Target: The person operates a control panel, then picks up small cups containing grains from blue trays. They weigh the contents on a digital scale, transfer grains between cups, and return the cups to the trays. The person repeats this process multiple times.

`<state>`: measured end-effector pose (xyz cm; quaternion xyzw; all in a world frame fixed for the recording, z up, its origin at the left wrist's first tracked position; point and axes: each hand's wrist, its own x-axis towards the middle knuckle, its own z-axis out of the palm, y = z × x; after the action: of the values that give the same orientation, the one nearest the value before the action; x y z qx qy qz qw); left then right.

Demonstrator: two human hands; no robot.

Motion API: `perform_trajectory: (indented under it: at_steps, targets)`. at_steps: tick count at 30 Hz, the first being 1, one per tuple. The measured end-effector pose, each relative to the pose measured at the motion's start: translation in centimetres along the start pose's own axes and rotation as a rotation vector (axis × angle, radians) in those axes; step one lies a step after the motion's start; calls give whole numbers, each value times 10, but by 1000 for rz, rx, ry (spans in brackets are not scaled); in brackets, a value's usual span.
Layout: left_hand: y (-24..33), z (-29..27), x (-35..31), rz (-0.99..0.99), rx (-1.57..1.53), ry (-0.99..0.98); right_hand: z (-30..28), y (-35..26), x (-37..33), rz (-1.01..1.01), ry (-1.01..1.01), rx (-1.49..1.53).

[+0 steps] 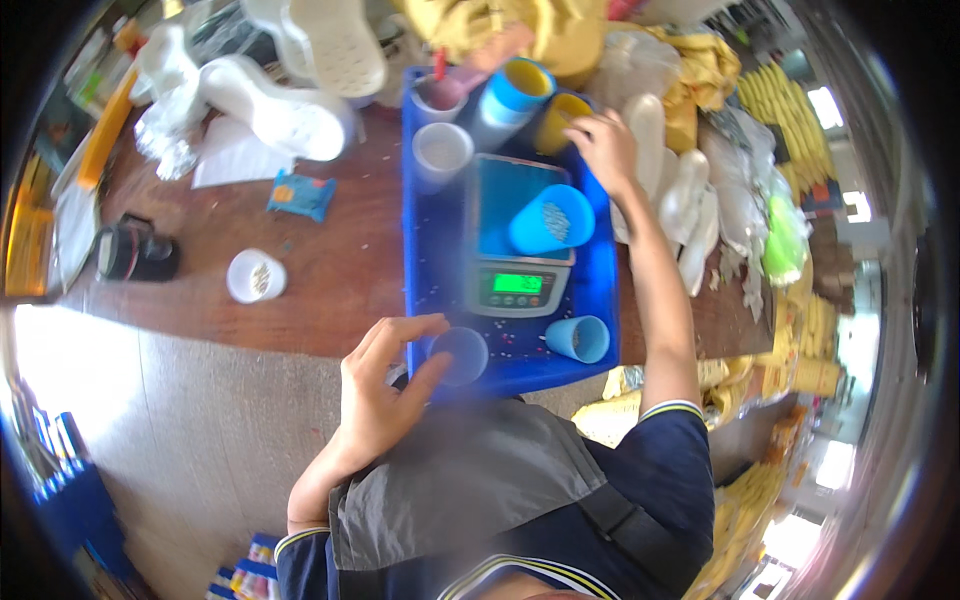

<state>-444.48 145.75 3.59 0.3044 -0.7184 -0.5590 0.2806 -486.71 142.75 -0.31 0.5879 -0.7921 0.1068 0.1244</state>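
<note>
My left hand [385, 375] is at the near left corner of a blue tray [411, 240], its thumb and index finger curved round the side of a translucent cup [465, 357]. At the tray's far right, the bent fingers of my right hand [606, 150] are closed at the rim of a yellow cup [553, 128]; their tips are partly hidden. Between the hands, a blue cup [530, 226] with small pale pellets rests tilted on a digital scale [514, 288] with a lit green display. Another blue cup [580, 340] lies tipped near the tray's front right.
At the tray's far left stand white cups [442, 150], one with a pink scoop [485, 62], beside stacked blue cups [515, 95]. Left on the wooden table [340, 270] are a pellet cup [256, 277], black mug [137, 250] and blue packet [301, 195]. White shoe soles [275, 108] lie behind.
</note>
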Motion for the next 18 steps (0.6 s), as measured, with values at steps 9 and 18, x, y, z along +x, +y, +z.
perform_trajectory:
  at_steps: [9, 18]
  targets:
    - [-31, -35, -38, -189, -111, 278, -97, -62, -82, -109, -197, 755]
    - [-115, -51, -9, 2, 605, 1047, -98, -79, -107, -155, -142, 646]
